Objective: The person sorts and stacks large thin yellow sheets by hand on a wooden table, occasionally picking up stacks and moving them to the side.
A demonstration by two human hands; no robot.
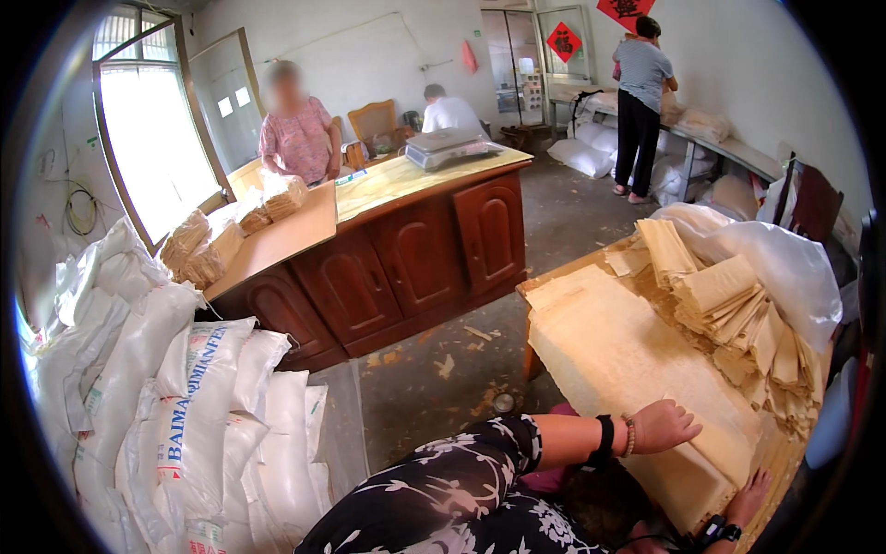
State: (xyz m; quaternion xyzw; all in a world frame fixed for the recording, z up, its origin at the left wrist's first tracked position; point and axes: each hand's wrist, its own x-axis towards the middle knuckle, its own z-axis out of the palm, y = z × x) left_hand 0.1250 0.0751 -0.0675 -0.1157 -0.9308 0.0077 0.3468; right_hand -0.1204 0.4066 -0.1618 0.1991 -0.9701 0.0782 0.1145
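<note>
The left forearm comes in from the lower edge out of a dark floral sleeve (443, 471) and reaches rightward over broad tan sheets (628, 342) on the wooden table (786, 454); the left hand (663, 427) is loosely curled, and whether it pinches anything I cannot tell. The right hand (748, 499) lies low by the sheets' near right corner, fingers extended, a dark watch (729, 533) at its wrist. The sheets run to the table's left side, while folded tan bundles (729, 295) and a clear plastic bag (784, 268) crowd the far right. Scrap-strewn floor (415, 397) separates the table from a reddish-brown counter (388, 268). Stacked white sacks (198, 397) carry large blue lettering with smaller red and green print; a red diamond-shaped paper (564, 42) on the far side bears a dark character.
</note>
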